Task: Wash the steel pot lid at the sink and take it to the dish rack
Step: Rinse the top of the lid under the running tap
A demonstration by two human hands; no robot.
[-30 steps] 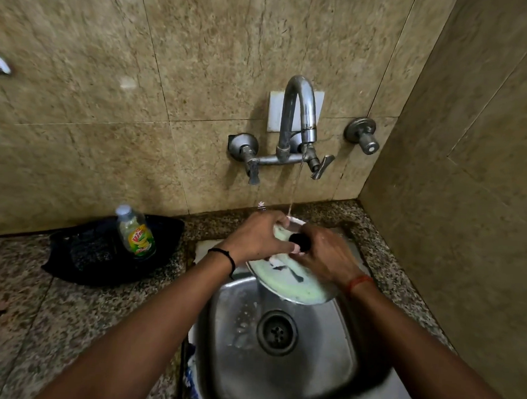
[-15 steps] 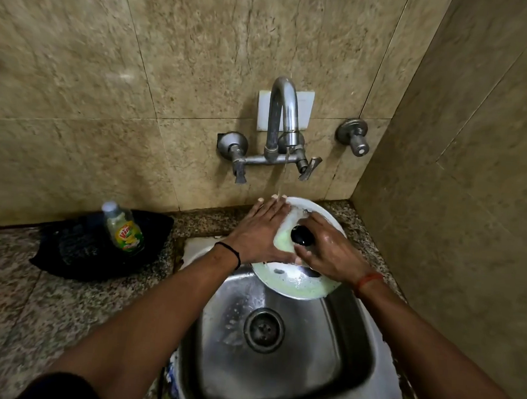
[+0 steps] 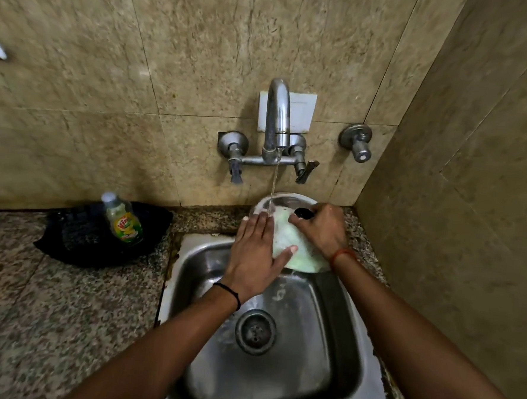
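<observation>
Steel pot lid (image 3: 287, 247) held tilted over the back edge of the sink (image 3: 265, 347), under a thin stream of water from the wall tap (image 3: 278, 120). Lid surface covered in pale green soap film; bare steel rim shows at the top. Right hand (image 3: 322, 229) grips the lid's black knob (image 3: 304, 213), fingers curled round it. Left hand (image 3: 255, 254) lies flat on the lid's left side, fingers straight and together, thumb pressed on the soapy face. Water hits near the left fingertips. Black band on left wrist, red thread on right wrist. On the speckled desk (image 3: 48, 309) left of the sink: a black tray (image 3: 78, 237) with a dish soap bottle (image 3: 122, 220) standing in it.
</observation>
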